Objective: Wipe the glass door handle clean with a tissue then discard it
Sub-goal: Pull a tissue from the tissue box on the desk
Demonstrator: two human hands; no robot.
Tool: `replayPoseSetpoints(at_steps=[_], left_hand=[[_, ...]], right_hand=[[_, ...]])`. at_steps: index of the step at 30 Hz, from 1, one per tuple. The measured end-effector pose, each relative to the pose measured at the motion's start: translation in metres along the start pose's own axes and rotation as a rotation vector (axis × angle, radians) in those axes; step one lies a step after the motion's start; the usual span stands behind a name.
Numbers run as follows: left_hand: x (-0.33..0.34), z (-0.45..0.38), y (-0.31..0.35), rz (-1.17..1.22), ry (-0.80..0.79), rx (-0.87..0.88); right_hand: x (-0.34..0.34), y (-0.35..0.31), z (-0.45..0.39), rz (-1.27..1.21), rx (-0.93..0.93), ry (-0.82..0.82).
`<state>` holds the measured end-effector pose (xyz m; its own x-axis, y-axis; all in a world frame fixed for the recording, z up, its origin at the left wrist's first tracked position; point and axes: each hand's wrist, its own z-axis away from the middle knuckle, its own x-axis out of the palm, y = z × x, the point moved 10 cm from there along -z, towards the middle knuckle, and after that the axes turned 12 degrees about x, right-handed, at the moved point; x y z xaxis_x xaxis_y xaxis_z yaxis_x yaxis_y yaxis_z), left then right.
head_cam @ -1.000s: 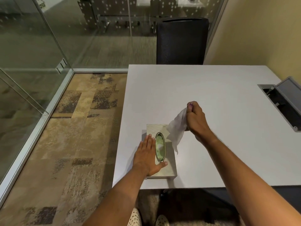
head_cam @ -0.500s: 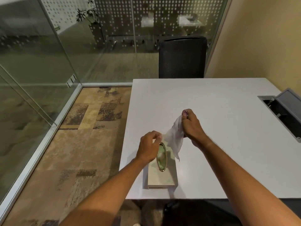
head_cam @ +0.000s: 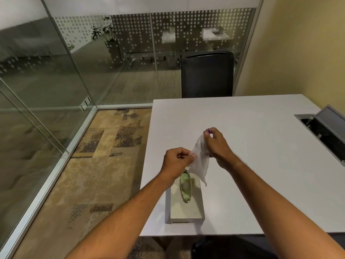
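In the centre of the frame, both hands hold one white tissue (head_cam: 200,157) above the table (head_cam: 252,146). The right hand (head_cam: 216,144) pinches its upper end between thumb and fingertips, and the left hand (head_cam: 176,161), with fingers curled, pinches its left edge. The rest of the sheet hangs loose, and its lower tip is over the far end of the tissue box (head_cam: 186,208), which lies near the lower edge of the table. The tissue looks thin and soft, so I think the first risk is a tear: if the two hands pull apart too strongly, the sheet may split and leave only a small piece for wiping. A second risk is that a loose pinch lets it slip down to the table or to the carpet (head_cam: 97,165) at the lower left, and then it would no longer be clean. The glass door handle cannot be made out here; only glass walls (head_cam: 46,81) fill the left and upper part of the frame, so the person must turn and walk with the tissue, and the hanging part could catch on the table edge or on the chair (head_cam: 207,75) at upper centre. No bin is visible, so where it will be discarded I cannot tell.
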<state>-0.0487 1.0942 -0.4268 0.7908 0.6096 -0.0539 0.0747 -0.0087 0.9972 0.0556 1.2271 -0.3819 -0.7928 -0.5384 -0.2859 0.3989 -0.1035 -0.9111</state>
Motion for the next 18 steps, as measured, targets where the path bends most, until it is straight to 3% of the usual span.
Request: replayPoseSetpoints(at_steps=[7,11,15,18], left_hand=[[-0.009,-0.006,0.003,0.060,0.069,-0.014],[-0.010,-0.009,-0.001,0.113,0.071,-0.040],[-0.008,-0.010,-0.004,0.149,0.051,-0.054],[-0.015,-0.011,-0.006,0.127,0.073,-0.055]], right_hand=[[0.018,0.043,0.008,-0.322,0.319,-0.331],[0.033,0.059,0.011,-0.369,0.350,-0.495],[0.044,0.062,0.014,-0.375,0.306,-0.544],[0.038,0.061,0.011,-0.348,0.274,-0.475]])
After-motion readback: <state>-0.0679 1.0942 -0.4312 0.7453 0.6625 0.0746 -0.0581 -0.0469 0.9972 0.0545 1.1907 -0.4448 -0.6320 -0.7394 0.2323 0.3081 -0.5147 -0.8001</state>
